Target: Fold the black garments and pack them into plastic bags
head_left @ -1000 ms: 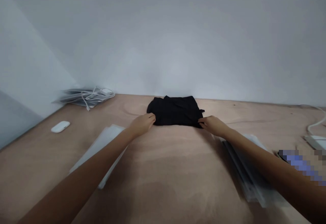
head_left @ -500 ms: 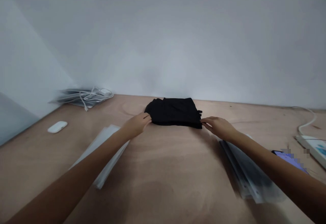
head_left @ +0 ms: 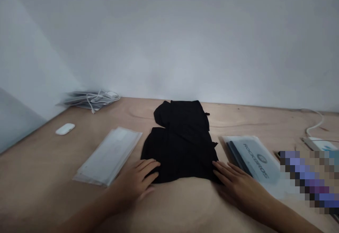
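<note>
A black cloth garment (head_left: 182, 148) lies spread flat in the middle of the table, with a notch in its left edge and two small tabs on its right. My left hand (head_left: 140, 180) rests at its near left corner, fingers stretched out over the fabric. At the near right corner, the extended fingers of my right hand (head_left: 233, 180) touch the cloth edge. Both hands are open, palms down. To the left lies a stack of clear plastic bags (head_left: 108, 157). Partly behind my right hand is a translucent ROCKBROS bag (head_left: 256, 158) with dark contents.
A white earbud case (head_left: 65, 129) sits at the far left. Grey packets with a white cable (head_left: 100, 98) lie in the back left corner against the wall (head_left: 169, 42). On the right are a blurred-out phone (head_left: 304, 180) and a white box (head_left: 317, 143) with a cable.
The black garment has been unfolded toward me and now covers more of the table. Both hands have come nearer, from pinching its folded edge to lying with fingers extended on its near corners.
</note>
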Demonstrator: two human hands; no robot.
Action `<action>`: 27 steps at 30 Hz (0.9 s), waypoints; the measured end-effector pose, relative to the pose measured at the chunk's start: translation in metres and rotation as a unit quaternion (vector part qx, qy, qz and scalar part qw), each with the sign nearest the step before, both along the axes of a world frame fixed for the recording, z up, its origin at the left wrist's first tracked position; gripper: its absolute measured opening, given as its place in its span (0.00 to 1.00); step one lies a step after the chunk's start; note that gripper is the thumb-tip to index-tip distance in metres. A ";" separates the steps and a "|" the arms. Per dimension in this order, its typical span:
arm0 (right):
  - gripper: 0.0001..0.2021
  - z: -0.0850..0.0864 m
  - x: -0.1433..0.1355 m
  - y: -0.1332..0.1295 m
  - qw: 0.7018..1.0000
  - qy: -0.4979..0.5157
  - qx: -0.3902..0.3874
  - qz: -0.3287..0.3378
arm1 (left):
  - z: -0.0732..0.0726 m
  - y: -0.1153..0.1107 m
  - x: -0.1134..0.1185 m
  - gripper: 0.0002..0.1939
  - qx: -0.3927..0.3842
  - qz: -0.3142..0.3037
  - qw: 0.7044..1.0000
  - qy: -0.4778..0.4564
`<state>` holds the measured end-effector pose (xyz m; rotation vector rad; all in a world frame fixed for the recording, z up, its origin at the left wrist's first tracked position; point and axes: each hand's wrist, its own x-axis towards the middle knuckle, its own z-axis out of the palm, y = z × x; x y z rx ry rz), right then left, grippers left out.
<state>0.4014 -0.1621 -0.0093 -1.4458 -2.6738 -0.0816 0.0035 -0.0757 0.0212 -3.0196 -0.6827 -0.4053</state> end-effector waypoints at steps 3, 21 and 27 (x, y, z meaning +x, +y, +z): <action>0.19 -0.010 -0.001 0.004 1.000 -0.003 0.028 0.014 | -0.004 0.005 0.002 0.14 0.007 -0.003 1.000 -0.008; 0.32 -0.002 -0.064 0.001 0.994 0.092 -0.056 -0.033 | -0.022 -0.020 0.032 0.32 -0.073 0.159 0.985 0.001; 0.17 0.018 -0.019 -0.032 0.988 0.088 -0.115 0.049 | -0.008 -0.063 -0.003 0.23 -0.073 0.043 0.996 -0.008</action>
